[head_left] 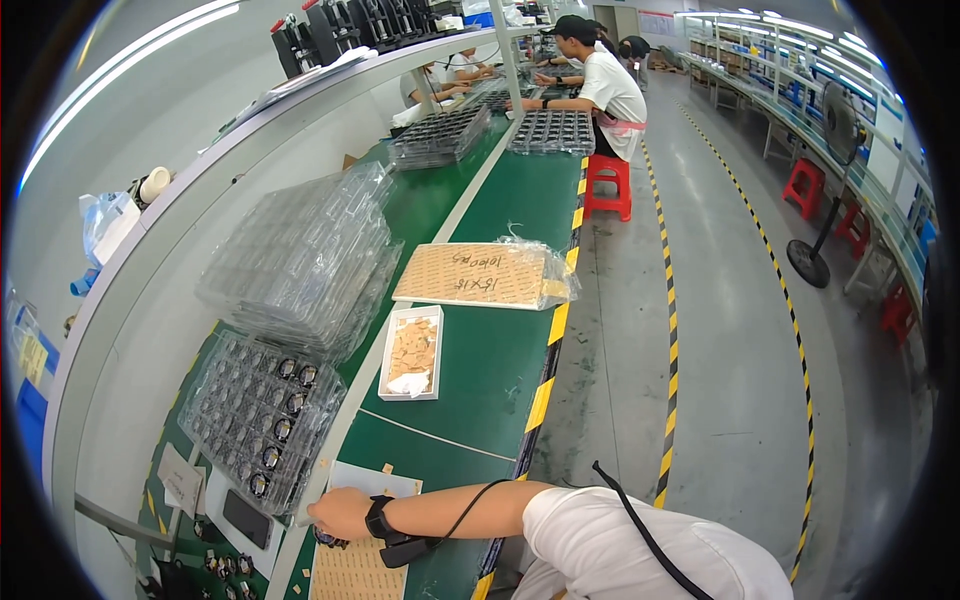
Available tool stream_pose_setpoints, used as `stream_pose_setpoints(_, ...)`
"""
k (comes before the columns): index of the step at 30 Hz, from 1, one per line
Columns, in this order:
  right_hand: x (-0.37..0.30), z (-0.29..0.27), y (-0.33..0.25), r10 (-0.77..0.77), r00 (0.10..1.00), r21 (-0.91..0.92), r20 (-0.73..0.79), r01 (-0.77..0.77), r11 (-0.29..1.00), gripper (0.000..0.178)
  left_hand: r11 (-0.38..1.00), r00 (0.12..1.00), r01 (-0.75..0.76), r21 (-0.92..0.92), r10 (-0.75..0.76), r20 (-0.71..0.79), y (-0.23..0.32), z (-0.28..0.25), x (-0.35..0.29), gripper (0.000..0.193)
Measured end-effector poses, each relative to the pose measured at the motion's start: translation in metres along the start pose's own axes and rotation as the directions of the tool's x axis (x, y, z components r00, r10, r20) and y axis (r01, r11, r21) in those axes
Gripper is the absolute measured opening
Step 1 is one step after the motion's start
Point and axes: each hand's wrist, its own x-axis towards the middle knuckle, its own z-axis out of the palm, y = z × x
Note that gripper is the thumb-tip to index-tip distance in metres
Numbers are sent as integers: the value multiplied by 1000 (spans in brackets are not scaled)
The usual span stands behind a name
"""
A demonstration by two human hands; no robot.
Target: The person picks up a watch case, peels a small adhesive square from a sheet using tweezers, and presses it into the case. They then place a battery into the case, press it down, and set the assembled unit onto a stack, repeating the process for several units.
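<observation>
My right hand (340, 514), a black band and small black device on its wrist, reaches across the near end of the green bench. Its fingers are curled around a small dark round part (331, 539), mostly hidden beneath them. Under the hand lies a tan sheet (357, 574) with rows of small marks, alongside a white sheet (376, 481). Just beyond is a clear plastic tray (262, 420) with round black-and-silver parts in some of its pockets. A dark phone-like slab (246, 514) lies left of the hand. My left hand is out of the picture.
A white box (410, 352) of tan pieces stands farther up the bench, before a plastic-wrapped tan stack (480, 275). Clear trays (300, 255) are piled high at left. A shelf rail (130, 255) runs along the left. A person (612, 95) sits farther along the bench.
</observation>
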Motion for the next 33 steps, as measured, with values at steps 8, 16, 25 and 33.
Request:
stream_pose_setpoints(8,-7,-14,0,10,996,55,-90,-5,998,21,989,981,148,-11,-145,129,-27,82,26,10)
stream_pose_setpoints(16,-19,-32,10,-135,962,322,-238,209,923,21,949,927,303,-85,-273,256,-58,58,24,15)
stream_pose_setpoints(25,-41,-36,4,106,993,914,51,-89,396,34,942,940,318,-110,-298,167,-64,105,4,18)
stream_pose_setpoints(33,-43,-40,0,66,976,978,206,-208,28,29,947,974,216,-238,-191,123,-90,90,10,31)
